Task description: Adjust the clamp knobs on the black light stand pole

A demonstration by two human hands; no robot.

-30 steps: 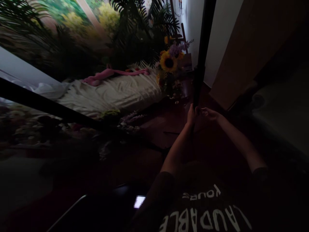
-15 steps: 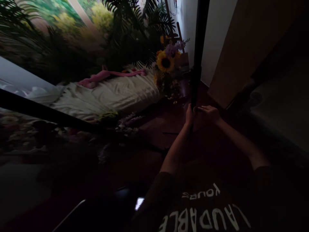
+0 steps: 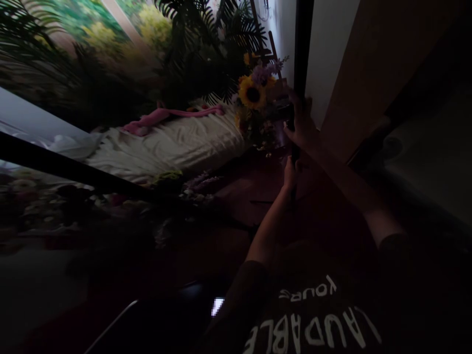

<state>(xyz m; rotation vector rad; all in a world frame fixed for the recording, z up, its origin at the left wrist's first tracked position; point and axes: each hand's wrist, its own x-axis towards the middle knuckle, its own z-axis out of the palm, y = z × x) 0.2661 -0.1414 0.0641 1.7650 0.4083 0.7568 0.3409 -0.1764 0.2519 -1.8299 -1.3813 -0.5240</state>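
Dim red floor (image 3: 239,189) down there, and your left hand (image 3: 290,173)'s got its grip round the black pole (image 3: 304,44), right hand (image 3: 303,127) higher, fingers spread against it.

a long, straight black pole (image 3: 302,49) stands nearly upright, tilted slightly, its lower end lost in shadow.

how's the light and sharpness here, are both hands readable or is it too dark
head view: backdrop bright, lower half nearly black; head view: left hand and right hand dim but readable, finger detail soft; head view: pole mostly a black silhouette; head view: small white patch near the bottom, blocky
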